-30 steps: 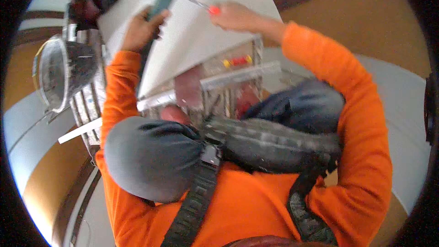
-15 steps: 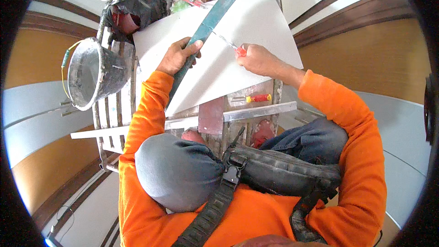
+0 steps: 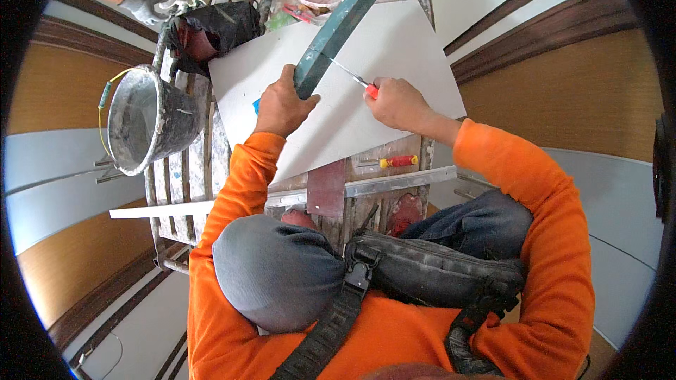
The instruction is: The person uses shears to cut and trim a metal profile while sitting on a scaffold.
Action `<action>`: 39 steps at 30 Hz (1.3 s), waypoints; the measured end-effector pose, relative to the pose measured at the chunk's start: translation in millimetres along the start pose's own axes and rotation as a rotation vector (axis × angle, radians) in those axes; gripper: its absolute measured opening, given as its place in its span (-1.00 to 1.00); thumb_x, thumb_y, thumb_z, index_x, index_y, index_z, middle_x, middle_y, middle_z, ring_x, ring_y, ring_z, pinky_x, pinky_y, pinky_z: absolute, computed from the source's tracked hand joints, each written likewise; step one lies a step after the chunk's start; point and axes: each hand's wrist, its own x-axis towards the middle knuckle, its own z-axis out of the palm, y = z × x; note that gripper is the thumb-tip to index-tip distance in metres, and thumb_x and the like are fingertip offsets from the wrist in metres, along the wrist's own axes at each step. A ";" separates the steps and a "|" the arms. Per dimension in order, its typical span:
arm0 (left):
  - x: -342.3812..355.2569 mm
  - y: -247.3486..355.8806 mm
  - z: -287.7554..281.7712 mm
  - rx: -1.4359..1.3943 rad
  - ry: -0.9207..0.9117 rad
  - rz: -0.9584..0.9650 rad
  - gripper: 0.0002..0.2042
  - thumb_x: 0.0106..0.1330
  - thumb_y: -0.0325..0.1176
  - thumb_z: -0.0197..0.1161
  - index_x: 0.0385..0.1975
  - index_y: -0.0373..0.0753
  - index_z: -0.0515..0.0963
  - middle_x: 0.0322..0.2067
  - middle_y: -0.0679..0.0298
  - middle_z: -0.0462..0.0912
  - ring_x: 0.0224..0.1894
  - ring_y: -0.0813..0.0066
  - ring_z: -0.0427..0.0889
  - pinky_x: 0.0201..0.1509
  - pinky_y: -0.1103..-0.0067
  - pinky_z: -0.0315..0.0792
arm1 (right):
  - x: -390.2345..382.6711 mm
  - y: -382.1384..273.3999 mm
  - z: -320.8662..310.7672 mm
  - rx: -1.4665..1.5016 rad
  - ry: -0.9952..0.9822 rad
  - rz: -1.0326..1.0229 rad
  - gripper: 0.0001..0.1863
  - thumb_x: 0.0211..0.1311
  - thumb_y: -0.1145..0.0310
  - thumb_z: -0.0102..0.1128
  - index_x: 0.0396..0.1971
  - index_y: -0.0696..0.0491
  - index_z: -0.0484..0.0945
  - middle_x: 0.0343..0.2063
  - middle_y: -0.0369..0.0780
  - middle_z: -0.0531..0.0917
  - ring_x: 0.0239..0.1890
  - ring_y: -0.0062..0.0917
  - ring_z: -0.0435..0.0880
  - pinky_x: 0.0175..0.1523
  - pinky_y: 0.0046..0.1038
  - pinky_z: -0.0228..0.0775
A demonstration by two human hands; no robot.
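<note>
While left grip point(image 3: 285, 104) clasps bar point(image 3: 339, 24), right grip point(image 3: 400, 104) seemingly encloses red handle point(image 3: 372, 91).

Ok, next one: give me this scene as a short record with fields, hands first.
Left hand: gripping the near end of the green bar
Right hand: holding a red-handled tool, tip at the bar; contact unclear
Beneath both hands: white board
Near side of board: screwdriver, dark red plate, pale strip
Left side: grey bucket
Upper left: another person's gloved hand
</note>
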 end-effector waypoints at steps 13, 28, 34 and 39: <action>-0.1 0.1 -9.1 -0.303 -0.166 -0.062 -0.56 0.11 -0.24 0.45 -0.08 -0.31 0.48 -0.43 0.12 0.60 -0.46 0.24 0.65 -0.38 0.35 0.53 | 10.6 22.8 13.5 0.149 0.014 -0.099 -0.71 0.29 0.21 0.20 -0.35 0.18 0.55 -0.51 0.06 0.62 -0.41 0.02 0.64 -0.26 -0.11 0.46; 3.9 -47.2 4.7 -0.982 -0.726 -0.220 -0.33 0.12 -0.06 0.49 0.14 -0.39 0.51 -0.18 0.08 0.71 -0.25 0.18 0.73 -0.06 0.38 0.59 | 5.4 52.3 -15.8 0.558 -0.477 -0.014 -0.80 0.18 0.26 0.18 -0.44 0.09 0.52 -0.65 -0.31 0.55 -0.58 -0.57 0.56 -0.39 -0.46 0.39; -22.2 -11.6 20.9 -0.195 -0.125 0.017 -0.34 0.10 -0.11 0.46 0.21 -0.26 0.48 -0.17 -0.12 0.69 -0.19 0.05 0.74 0.00 0.33 0.57 | 2.5 47.6 -34.9 0.374 -0.571 0.154 -0.87 0.19 0.33 0.16 -0.43 0.08 0.50 -0.60 -0.31 0.54 -0.56 -0.64 0.49 -0.46 -0.56 0.33; -24.6 -18.9 30.7 -0.217 -0.045 0.006 -0.34 0.16 -0.08 0.44 0.23 -0.26 0.47 -0.13 -0.17 0.68 -0.10 0.01 0.72 0.05 0.31 0.54 | 2.7 26.9 -46.3 0.335 -0.619 0.192 -0.83 0.18 0.31 0.14 -0.49 0.08 0.48 -0.61 -0.31 0.53 -0.58 -0.64 0.49 -0.46 -0.56 0.35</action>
